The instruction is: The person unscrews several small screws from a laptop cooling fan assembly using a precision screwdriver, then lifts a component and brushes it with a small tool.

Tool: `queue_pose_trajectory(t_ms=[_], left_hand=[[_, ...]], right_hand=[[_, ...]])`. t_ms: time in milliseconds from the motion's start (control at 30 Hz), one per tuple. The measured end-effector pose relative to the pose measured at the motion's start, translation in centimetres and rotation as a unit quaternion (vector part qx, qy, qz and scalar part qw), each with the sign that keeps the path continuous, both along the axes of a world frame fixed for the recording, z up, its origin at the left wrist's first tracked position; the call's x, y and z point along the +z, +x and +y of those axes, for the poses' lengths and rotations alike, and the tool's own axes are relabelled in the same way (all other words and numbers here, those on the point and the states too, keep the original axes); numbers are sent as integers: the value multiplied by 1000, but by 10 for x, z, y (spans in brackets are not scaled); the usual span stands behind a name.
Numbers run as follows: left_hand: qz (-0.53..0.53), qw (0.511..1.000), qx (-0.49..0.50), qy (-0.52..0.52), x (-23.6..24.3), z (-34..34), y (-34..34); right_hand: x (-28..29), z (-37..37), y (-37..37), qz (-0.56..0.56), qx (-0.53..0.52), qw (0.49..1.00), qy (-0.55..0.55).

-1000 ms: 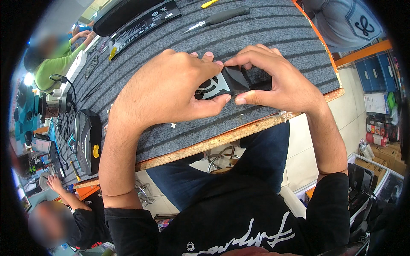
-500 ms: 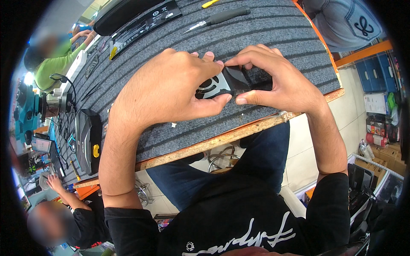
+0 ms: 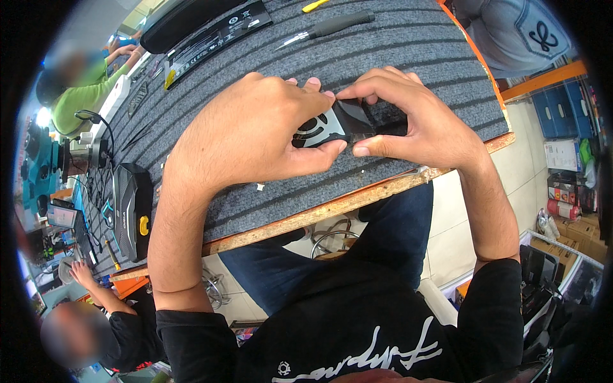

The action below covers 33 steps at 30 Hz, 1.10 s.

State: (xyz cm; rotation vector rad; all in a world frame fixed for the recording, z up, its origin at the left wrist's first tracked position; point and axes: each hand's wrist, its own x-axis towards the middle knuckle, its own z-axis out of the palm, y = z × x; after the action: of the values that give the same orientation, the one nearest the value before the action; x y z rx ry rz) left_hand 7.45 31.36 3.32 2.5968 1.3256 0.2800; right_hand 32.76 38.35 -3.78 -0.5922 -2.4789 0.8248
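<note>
In front of me, over the grey ribbed mat (image 3: 408, 48), I hold a small silver-and-black piece with curved slots (image 3: 314, 132); its exact kind I cannot make out. My left hand (image 3: 255, 131) is closed round its left part, with the thumb along the near edge. A dark glossy film-like strip (image 3: 355, 116) lies at its right end. Pinching at this strip is my right hand (image 3: 418, 118), index fingertip on the far side and thumb at the near side. My left palm hides much of the slotted piece.
A knife with a grey handle (image 3: 335, 25) and a black flat battery pack (image 3: 220, 37) lie at the far side. On the left are black tweezers (image 3: 134, 137) and a black device with a yellow tab (image 3: 132, 214). The wooden table edge (image 3: 332, 209) runs before me. People stand nearby.
The slotted piece and the dark strip have tilted very slightly in my fingers. Both hands stay practically in place.
</note>
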Motion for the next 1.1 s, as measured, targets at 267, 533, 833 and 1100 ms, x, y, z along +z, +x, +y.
queue_pose_trajectory(t_ms=[267,533,833,1100], left_hand=[[-4,1000,-7,13,0,0,0],[-17,999,17,-44,9,5,-3],[-22,996,32,-75,15,4,-7],[-10,998,31,-61,15,3,-5]], right_hand=[[2,-1,0,-6,0,1000,-1],[1,2,-1,20,17,998,55],[3,-1,0,9,7,999,40],[4,-3,1,6,12,996,87]])
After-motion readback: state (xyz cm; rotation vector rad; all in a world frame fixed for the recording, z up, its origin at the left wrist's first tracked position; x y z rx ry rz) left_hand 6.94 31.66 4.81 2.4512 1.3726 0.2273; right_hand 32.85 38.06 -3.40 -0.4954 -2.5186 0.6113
